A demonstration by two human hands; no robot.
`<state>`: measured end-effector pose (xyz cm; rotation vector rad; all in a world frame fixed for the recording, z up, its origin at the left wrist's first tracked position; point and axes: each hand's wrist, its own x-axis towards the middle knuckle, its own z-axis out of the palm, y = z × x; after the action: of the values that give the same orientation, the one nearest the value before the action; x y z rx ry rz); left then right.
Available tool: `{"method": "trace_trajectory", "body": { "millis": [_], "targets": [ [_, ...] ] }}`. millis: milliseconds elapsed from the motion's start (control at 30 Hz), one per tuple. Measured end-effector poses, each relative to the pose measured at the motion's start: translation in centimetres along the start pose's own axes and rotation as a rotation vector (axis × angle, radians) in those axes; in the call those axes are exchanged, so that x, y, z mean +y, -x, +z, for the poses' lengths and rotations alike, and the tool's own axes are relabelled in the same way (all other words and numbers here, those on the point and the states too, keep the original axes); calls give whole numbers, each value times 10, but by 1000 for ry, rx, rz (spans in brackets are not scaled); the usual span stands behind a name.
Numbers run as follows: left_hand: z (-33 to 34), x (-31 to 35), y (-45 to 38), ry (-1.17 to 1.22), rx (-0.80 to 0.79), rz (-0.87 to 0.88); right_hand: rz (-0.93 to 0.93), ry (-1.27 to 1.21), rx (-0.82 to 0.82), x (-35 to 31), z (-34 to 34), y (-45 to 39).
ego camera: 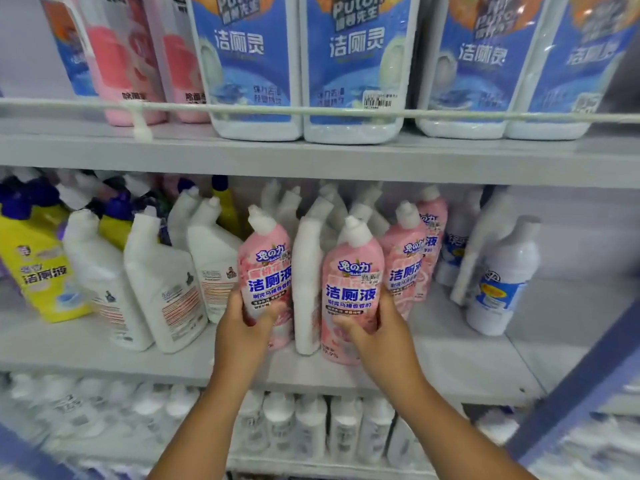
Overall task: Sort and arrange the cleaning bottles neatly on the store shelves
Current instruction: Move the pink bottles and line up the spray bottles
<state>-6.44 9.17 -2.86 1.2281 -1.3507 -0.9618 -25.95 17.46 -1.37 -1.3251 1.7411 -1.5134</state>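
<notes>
**Q:** Pink plastic dominates the centre of the figure. What is being held?

**A:** Two pink bottles with white angled caps, both on the middle shelf (460,355). The left hand (242,327) grips the left pink bottle (268,271) low on its body, thumb across the front of the label and fingers curled behind it. The right hand (377,327) grips the right pink bottle (351,289) in the same way, thumb on the front and fingers wrapped around the right side.

**Q:** How do the two bottles stand?

**A:** Both are near upright, caps tilted slightly left. A white bottle (306,282) seen edge-on stands between them, touching or nearly touching each; whether the pink bases rest on the shelf cannot be told.

**Q:** What surrounds them on that shelf?

**A:** Just right, two more pink bottles (405,268) of the same label stand one behind the other. Further right is a white cylindrical bottle with a blue label (502,282). To the left lean several white angled-neck bottles (162,282), their back labels facing out, and a yellow bottle with a dark blue cap (34,268) at the far left.

**Q:** And the other shelves?

**A:** Above, behind a white rail (311,110), stand large blue-labelled jugs (353,64) and pink containers (117,67). Below, rows of small white bottles (311,427) appear blurred.
</notes>
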Motion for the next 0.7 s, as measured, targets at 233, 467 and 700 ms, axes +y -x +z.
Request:
{"method": "trace_trajectory", "body": {
  "millis": [233,467,700],
  "targets": [
    [-12,-11,-4,-324,-171,32,10,502,75,-6,-1,1],
    [-16,6,50,64,-56,-70,67,278,13,5,-16,11],
    [15,11,89,182,-220,-130,144,51,-8,18,-46,43]
  ]
}}
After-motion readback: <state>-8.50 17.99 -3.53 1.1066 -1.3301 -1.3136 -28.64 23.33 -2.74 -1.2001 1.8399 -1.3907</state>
